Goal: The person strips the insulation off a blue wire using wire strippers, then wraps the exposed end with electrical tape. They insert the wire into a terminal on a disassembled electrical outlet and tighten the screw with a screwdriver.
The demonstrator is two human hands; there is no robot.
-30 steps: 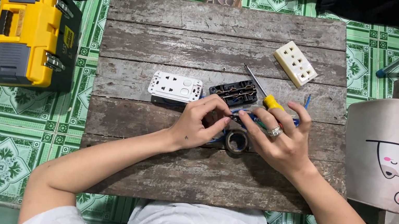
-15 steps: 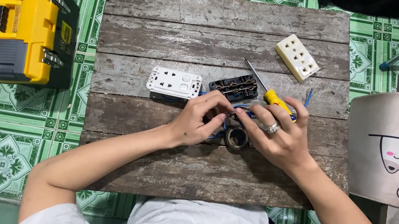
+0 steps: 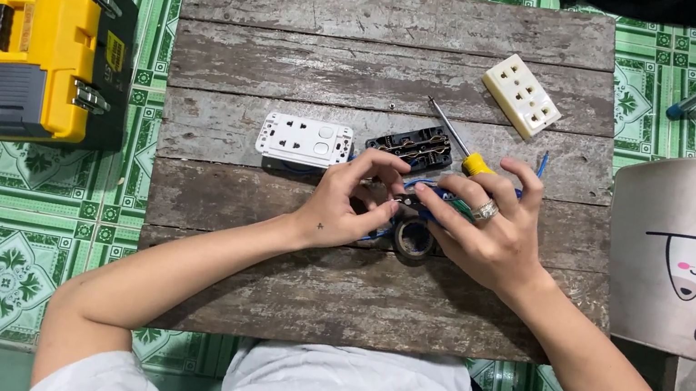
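Off to the left, a yellow toolbox (image 3: 49,41) sits on the green tiled floor beside the wooden table (image 3: 387,54). On the planks, a white socket faceplate (image 3: 305,139) lies just left of a black socket insert (image 3: 410,148). The left hand (image 3: 348,209) curls in, its fingertips (image 3: 385,219) pinched narrow against a blue wire (image 3: 423,184) that runs between both hands. Just below the fingers lies a roll of black tape (image 3: 413,238), touching the table. The right hand (image 3: 489,235), ring on one finger, is bent over the same wire, its fingers closed on a small dark tool I can't make out. A yellow-handled screwdriver (image 3: 465,153) lies just above its knuckles. Further right, a cream multi-socket block (image 3: 522,96).
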